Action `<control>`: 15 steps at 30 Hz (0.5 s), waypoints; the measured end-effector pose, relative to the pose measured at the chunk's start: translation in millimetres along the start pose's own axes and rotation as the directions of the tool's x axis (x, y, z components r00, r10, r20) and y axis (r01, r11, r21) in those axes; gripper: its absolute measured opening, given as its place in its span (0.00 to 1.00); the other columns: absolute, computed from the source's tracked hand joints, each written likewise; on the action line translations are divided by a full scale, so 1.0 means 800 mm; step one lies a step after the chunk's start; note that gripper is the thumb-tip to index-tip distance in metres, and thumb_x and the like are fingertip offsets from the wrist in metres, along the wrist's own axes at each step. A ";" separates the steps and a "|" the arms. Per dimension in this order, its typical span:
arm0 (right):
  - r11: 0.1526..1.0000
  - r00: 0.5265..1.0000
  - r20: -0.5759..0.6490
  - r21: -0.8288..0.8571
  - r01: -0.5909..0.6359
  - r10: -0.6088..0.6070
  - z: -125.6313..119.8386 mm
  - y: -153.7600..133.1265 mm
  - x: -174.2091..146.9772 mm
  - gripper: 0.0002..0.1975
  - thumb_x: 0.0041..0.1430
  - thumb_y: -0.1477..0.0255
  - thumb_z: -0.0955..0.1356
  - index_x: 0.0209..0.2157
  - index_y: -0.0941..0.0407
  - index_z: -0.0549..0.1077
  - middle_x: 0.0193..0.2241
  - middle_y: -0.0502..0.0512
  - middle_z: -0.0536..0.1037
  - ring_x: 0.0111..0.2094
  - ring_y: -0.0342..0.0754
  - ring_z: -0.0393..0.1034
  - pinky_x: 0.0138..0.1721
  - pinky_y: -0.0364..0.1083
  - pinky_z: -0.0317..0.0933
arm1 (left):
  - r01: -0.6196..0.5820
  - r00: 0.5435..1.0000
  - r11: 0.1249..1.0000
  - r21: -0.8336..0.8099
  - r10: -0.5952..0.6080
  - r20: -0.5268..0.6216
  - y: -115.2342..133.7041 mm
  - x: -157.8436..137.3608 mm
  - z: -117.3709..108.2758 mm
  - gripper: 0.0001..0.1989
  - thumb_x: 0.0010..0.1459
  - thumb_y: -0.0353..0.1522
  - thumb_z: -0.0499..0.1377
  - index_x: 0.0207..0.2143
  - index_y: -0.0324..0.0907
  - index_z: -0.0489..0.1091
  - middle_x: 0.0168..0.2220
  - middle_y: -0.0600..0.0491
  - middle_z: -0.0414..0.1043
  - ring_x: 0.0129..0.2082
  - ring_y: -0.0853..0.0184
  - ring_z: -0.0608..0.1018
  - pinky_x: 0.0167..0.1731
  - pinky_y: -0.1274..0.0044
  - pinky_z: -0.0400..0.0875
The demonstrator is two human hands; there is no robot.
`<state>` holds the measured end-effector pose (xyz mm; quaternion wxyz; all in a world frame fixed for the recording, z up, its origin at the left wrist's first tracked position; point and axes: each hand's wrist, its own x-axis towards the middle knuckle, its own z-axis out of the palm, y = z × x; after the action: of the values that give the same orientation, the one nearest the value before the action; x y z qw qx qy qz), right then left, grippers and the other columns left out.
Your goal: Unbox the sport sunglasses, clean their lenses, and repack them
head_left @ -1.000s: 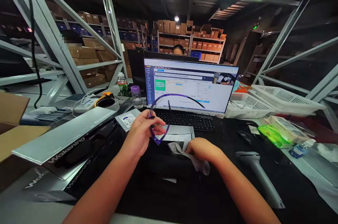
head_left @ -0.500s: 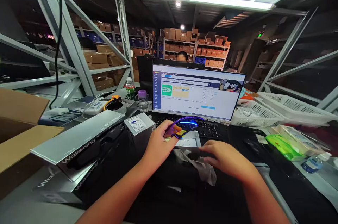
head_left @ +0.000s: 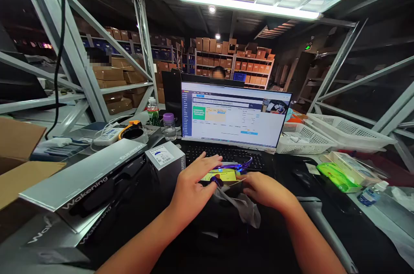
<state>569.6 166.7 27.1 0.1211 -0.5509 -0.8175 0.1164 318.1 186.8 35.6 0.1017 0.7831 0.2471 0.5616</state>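
Note:
My left hand (head_left: 190, 185) is over a small open box, its thumb and fingers around a pair of sunglasses with a shiny blue-purple frame (head_left: 241, 165). Part of the glasses is hidden behind the fingers. Below them, a yellow card or paper (head_left: 229, 175) shows in the box. My right hand (head_left: 270, 190) is curled at the box's right front corner; its fingertips are partly hidden. Between my hands, a crumpled grey cloth pouch (head_left: 247, 211) hangs down in front of the box.
Silver-and-black Wakening boxes (head_left: 87, 175) are stacked at left, and a smaller labelled box (head_left: 164, 155) stands beside them. Behind are a keyboard (head_left: 200, 154) and monitor (head_left: 233, 119). A grey scanner-like handle (head_left: 323, 226), green pack (head_left: 338, 176) and white baskets (head_left: 304, 138) are at right.
My left hand has lowered the sunglasses from above the box down to it, turning them flatter. My right hand stays at the box's corner. The view has shifted slightly.

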 end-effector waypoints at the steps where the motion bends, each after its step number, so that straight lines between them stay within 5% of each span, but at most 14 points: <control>1: 1.000 1.000 0.023 -0.015 -0.017 0.017 -0.011 -0.003 -0.012 0.21 0.60 0.78 0.67 0.54 0.54 0.77 0.46 0.60 0.82 0.46 0.55 0.77 0.49 0.50 0.68 | 0.022 1.000 1.000 -0.003 -0.022 0.009 -0.003 0.001 0.001 0.20 0.54 0.22 0.60 0.48 0.45 0.78 0.50 0.53 0.81 0.52 0.62 0.81 0.62 0.64 0.70; 4: 0.997 0.998 0.019 0.040 0.063 -0.064 -0.030 -0.023 -0.041 0.28 0.63 0.78 0.64 0.63 0.48 0.68 0.51 0.56 0.80 0.49 0.52 0.76 0.51 0.48 0.66 | 0.114 0.993 0.993 -0.024 -0.113 0.027 -0.008 0.002 0.005 0.20 0.53 0.24 0.61 0.49 0.45 0.78 0.50 0.53 0.81 0.53 0.60 0.81 0.62 0.64 0.71; 7: 0.991 0.992 0.003 0.044 0.124 -0.124 -0.017 -0.042 -0.037 0.41 0.61 0.81 0.64 0.71 0.43 0.50 0.62 0.56 0.72 0.54 0.53 0.73 0.54 0.50 0.65 | 0.175 0.984 0.982 -0.070 -0.172 0.040 -0.004 0.002 0.009 0.23 0.50 0.23 0.60 0.48 0.46 0.79 0.49 0.54 0.81 0.52 0.60 0.81 0.62 0.64 0.70; 12: 0.999 0.997 -0.079 -0.038 0.005 -0.008 0.032 -0.040 0.018 0.42 0.62 0.80 0.64 0.73 0.52 0.42 0.61 0.66 0.72 0.54 0.58 0.72 0.52 0.52 0.65 | 0.318 0.947 0.925 -0.205 -0.300 0.117 0.011 0.000 0.006 0.18 0.49 0.27 0.64 0.44 0.47 0.81 0.45 0.54 0.83 0.49 0.58 0.82 0.57 0.66 0.74; 15: 0.999 0.999 0.004 -0.016 -0.048 0.049 0.033 -0.026 0.026 0.43 0.63 0.77 0.66 0.73 0.54 0.40 0.57 0.67 0.75 0.52 0.57 0.74 0.50 0.50 0.66 | 0.410 0.911 0.858 -0.309 -0.402 0.091 0.014 0.001 0.003 0.15 0.48 0.31 0.67 0.42 0.44 0.81 0.43 0.50 0.83 0.46 0.57 0.84 0.52 0.67 0.78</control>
<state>535.2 177.2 10.7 0.1124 -0.5712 -0.8050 0.1140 323.2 178.1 40.0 0.3468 0.6926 0.3105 0.5510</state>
